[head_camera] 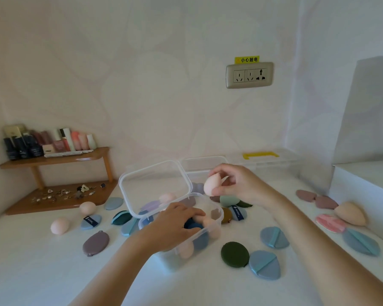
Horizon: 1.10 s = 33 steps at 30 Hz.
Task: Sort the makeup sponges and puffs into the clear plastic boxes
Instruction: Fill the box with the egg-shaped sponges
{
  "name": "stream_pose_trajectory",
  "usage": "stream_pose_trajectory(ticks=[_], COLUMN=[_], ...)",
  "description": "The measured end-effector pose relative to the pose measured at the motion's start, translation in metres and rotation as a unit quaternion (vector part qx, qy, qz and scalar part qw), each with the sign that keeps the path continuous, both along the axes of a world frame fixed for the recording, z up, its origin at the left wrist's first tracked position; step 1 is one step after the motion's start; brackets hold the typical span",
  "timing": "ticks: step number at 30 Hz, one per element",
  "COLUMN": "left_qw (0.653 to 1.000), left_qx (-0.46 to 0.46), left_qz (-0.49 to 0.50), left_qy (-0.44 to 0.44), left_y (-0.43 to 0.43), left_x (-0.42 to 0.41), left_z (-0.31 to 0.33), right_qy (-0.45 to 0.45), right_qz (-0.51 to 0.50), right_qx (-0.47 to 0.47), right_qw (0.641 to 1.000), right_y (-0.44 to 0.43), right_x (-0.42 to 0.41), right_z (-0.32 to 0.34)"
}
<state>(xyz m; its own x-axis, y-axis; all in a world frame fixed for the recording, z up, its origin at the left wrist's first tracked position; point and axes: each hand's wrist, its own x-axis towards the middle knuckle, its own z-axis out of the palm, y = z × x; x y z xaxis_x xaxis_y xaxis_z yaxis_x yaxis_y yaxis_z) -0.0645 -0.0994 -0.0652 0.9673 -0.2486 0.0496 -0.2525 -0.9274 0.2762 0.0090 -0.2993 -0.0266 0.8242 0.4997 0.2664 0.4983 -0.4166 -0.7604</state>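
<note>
Right hand [237,184] is up above the tabletop [42,272], fingertips and thumb pinched round a pink sponge [212,184], an egg-shaped one held in the air just past the far corner of the near box [218,214]. Left hand [177,224] is down in that box, fingers laid fairly flat on the dark blue puffs inside, gripping nothing that I can see. It looks like it's steadying or packing the load. And here's the worry: the near box is already crowded, with pale sponges pressed against its front wall, so a springy sponge dropped on top could bounce straight back out and roll off among the loose pieces. The pinch is light and on a rounded, squashy surface, so squeeze too hard and it may pop free. Watch the tilted box [124,191] too. It leans with its lower edge on or just behind the near box, and a nudge from either wrist could tip it. The left hand also covers much of the opening, so the two hands may well get in each other's way. Plenty left to sort: a dark green puff [234,253], a blue puff [274,237] and two more pink sponges [87,207] lie scattered around.
</note>
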Motion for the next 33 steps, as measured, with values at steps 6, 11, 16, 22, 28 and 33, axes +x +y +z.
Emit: stream_pose_trajectory(ticks=[6, 11, 16, 22, 28, 33], left_qw=[1.0, 0.998, 0.995, 0.996, 0.995, 0.997], left_qx=[0.009, -0.041, -0.099, -0.091, -0.098, -0.082], left_qz=[-0.015, -0.038, 0.0, -0.014, 0.005, 0.004], left_qy=[0.008, -0.013, 0.008, -0.007, -0.011, -0.007], left_y=[0.004, 0.006, 0.003, -0.001, 0.0, -0.003], left_x=[0.0, -0.002, -0.004, -0.009, -0.009, -0.012], left_z=[-0.003, -0.005, -0.005, -0.002, -0.001, 0.002], right_qy=[-0.076, -0.137, -0.122, -0.105, -0.118, -0.121], right_qz=[-0.019, -0.042, -0.033, -0.054, -0.088, -0.093], right_qx=[-0.158, -0.298, -0.402, -0.48, -0.498, -0.499], right_qw=[0.984, 0.944, 0.907, 0.869, 0.854, 0.853], right_y=[0.047, 0.06, 0.067, 0.084, 0.101, 0.102], right_x=[-0.013, -0.018, -0.019, -0.017, -0.009, -0.013], right_z=[-0.006, 0.001, 0.01, 0.015, 0.007, 0.002])
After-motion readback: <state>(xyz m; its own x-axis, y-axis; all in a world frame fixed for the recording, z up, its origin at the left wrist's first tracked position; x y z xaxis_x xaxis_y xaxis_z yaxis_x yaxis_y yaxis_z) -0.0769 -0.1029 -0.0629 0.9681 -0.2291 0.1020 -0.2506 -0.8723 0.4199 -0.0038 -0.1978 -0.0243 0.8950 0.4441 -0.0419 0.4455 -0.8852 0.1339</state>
